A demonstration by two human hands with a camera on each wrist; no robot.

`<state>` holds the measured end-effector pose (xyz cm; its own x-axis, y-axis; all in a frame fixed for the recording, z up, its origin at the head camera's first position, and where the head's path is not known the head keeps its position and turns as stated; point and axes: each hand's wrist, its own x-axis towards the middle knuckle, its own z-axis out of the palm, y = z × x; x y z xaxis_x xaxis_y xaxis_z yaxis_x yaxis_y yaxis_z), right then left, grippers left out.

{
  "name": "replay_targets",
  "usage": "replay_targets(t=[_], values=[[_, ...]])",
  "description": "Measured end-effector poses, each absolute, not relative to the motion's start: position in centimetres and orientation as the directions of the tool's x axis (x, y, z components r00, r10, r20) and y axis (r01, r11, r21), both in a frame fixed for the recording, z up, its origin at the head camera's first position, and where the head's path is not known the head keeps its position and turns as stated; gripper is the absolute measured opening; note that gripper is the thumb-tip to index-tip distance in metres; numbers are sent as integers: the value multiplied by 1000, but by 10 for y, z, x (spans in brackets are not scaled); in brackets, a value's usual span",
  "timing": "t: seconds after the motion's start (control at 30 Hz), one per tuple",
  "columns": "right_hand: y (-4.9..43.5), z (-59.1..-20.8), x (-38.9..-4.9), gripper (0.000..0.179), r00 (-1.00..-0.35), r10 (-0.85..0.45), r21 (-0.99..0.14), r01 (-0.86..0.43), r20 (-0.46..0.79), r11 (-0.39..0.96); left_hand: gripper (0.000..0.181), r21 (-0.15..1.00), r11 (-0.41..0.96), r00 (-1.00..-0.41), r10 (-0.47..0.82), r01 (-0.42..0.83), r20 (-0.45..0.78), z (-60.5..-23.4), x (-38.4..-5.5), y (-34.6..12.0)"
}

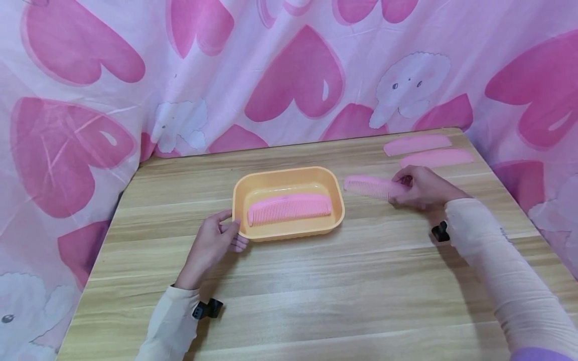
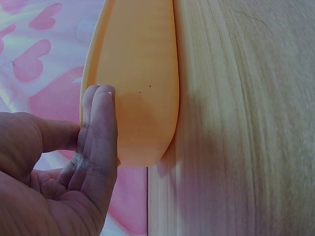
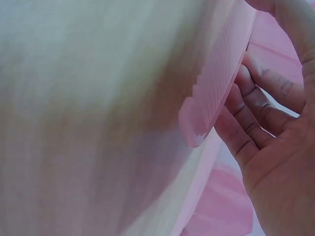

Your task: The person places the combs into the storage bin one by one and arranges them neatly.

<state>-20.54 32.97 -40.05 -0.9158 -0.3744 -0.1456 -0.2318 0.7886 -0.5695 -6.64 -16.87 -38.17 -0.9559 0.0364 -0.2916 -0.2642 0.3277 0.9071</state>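
A pink comb (image 1: 375, 187) is gripped by my right hand (image 1: 422, 186), between thumb and fingers over its right part. The right wrist view shows the comb's toothed end (image 3: 211, 93) against the fingers. My left hand (image 1: 214, 240) pinches the left end of an orange plastic tray (image 1: 334, 188), thumb at the rim and fingers along the outer wall. The left wrist view has that tray's side (image 2: 142, 64) beside the fingers. Inside the tray lies another pink comb (image 1: 289, 209), its teeth toward me.
Two more pink combs (image 1: 417, 144) (image 1: 437, 158) lie side by side at the table's far right corner. The wooden table (image 1: 316, 301) carries everything. A pink heart-patterned curtain (image 1: 293, 75) hangs along its back and sides.
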Motion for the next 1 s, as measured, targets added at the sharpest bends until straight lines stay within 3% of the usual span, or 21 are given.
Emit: replay_targets(t=[0.37,0.67,1.0], values=[[322,-377,-211,49,-929,-351,-554,-231,-118,800,44,906,329,-956,29,-267,-292,-380,-66,-168],[307,-360,-213,38,-902,-433,-570,-359,7,739,43,904,345,-959,33,-252,-280,-383,-66,-169],[284,-341,-217,37,-873,-488,-518,-426,18,742,45,916,317,-962,42,-244,-271,-384,-66,-170]])
